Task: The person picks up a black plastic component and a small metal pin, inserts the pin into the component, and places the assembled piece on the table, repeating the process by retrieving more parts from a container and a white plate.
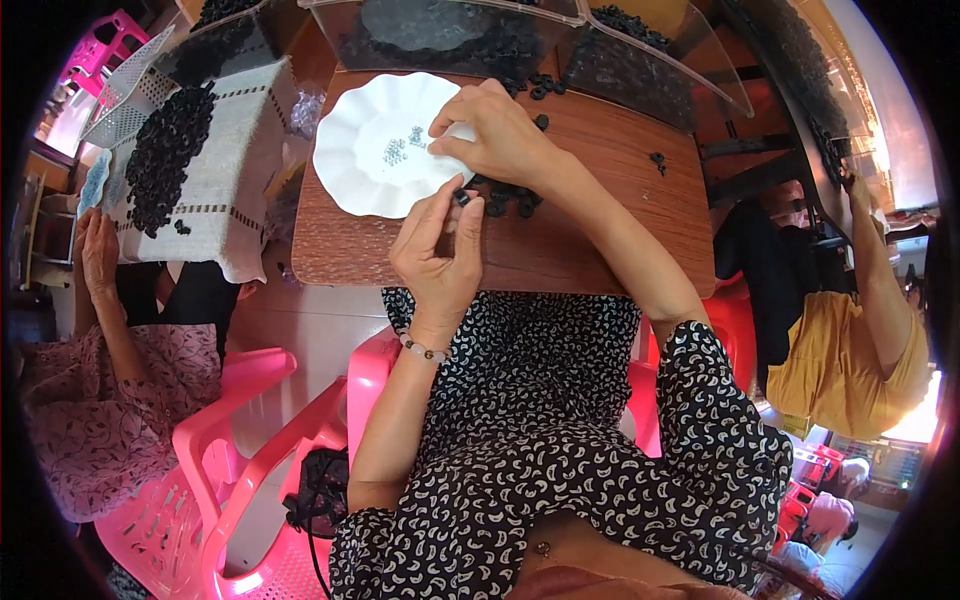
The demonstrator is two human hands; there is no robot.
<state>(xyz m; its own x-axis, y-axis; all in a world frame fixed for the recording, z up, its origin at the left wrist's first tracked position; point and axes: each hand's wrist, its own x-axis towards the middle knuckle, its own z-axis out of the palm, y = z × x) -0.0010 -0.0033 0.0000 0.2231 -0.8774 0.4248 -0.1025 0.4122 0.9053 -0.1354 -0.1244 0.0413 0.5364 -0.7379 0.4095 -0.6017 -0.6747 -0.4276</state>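
Between the thumb and fingers of my left hand (440,245) is a small black ring-shaped part (461,197), held just off the near rim of a white scalloped plate (350,150). My right hand (490,130) reaches over the plate's right side with thumb and forefinger pinched together; whatever is between them is too small to make out. On the plate lie tiny shiny pieces (396,151) in two little clusters. Several more black parts (515,198) are heaped on the brown table (600,230) beside the plate, partly hidden by my right forearm.
Clear bins (440,45) full of black parts line the table's far edge. Loose black parts (657,160) lie at the right. On the left, a person works at a cloth-covered table (240,150) with a black pile (170,155). Another person in yellow (850,350) sits at the right.
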